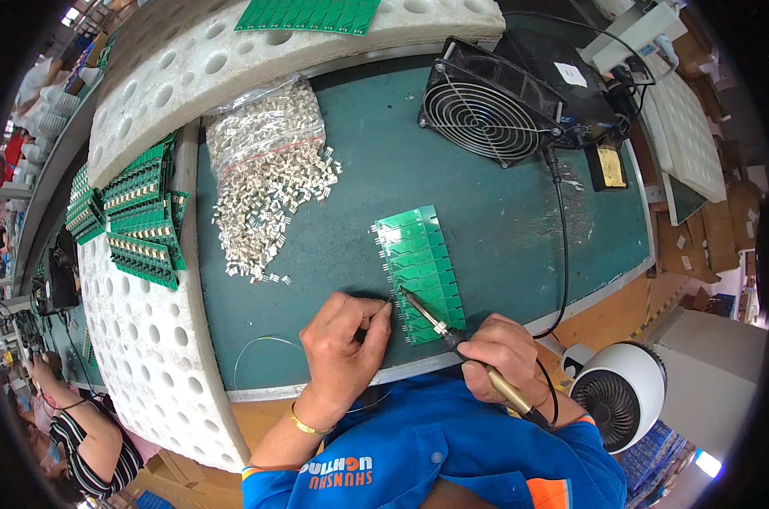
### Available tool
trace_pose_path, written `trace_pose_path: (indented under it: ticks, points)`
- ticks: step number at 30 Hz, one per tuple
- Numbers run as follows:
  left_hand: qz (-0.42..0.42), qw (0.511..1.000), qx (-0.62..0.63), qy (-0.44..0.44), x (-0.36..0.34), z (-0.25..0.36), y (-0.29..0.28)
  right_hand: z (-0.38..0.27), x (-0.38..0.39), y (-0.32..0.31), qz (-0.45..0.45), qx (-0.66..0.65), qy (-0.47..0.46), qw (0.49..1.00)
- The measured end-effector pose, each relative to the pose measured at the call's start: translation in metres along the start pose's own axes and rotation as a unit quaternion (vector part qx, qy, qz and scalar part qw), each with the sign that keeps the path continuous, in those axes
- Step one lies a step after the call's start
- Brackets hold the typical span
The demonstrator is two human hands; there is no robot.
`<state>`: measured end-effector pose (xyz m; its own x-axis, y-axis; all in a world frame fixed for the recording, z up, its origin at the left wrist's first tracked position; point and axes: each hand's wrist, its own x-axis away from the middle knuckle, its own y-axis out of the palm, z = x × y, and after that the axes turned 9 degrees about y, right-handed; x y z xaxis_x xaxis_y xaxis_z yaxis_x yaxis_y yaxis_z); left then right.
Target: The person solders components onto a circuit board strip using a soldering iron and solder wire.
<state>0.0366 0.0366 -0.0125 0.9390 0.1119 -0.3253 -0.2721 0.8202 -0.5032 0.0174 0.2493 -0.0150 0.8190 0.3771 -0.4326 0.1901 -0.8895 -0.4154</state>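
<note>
A green circuit board panel (427,263) lies on the dark green bench mat, with small white connectors along its left edge. In my right hand (505,355) is a soldering iron (439,325), its tip resting at the board's left edge, about midway down. My left hand (343,343) is closed in a pinch at that same edge, close to the iron's tip. It holds a thin solder wire (270,338), which loops out to the left of the hand. Left of the board, a heap of small white connectors (261,212) spills from a clear plastic bag (270,119).
A black fan with a wire grille (486,110) stands at the back right, beside a yellow sponge (610,167). White foam slabs with holes (159,339) border the left and back. Stacked green boards (142,216) rest on the left slab. The iron's black cord (564,246) crosses the bench's right side.
</note>
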Motion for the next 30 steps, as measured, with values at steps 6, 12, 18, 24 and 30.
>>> trace_pose_path:
  ticks: [6,12,18,24,30]
  points:
    - [-0.005,1.000,-0.002,-0.002,-0.001,0.001,-0.001,-0.001,0.000,-0.001,0.001,-0.003,0.003,1.000]
    - [-0.014,1.000,0.007,0.011,-0.001,0.001,-0.002,-0.002,0.005,0.000,-0.004,0.008,-0.008,1.000]
    - [-0.021,1.000,0.003,0.007,-0.001,0.002,-0.001,-0.006,0.008,-0.001,-0.023,0.027,-0.009,0.999]
    - [-0.016,1.000,-0.001,0.014,-0.001,0.000,0.000,-0.006,0.010,0.000,-0.022,0.031,-0.007,0.999]
    - [-0.021,1.000,-0.001,0.008,-0.001,0.002,-0.001,-0.006,0.012,0.000,-0.019,0.029,-0.008,0.999]
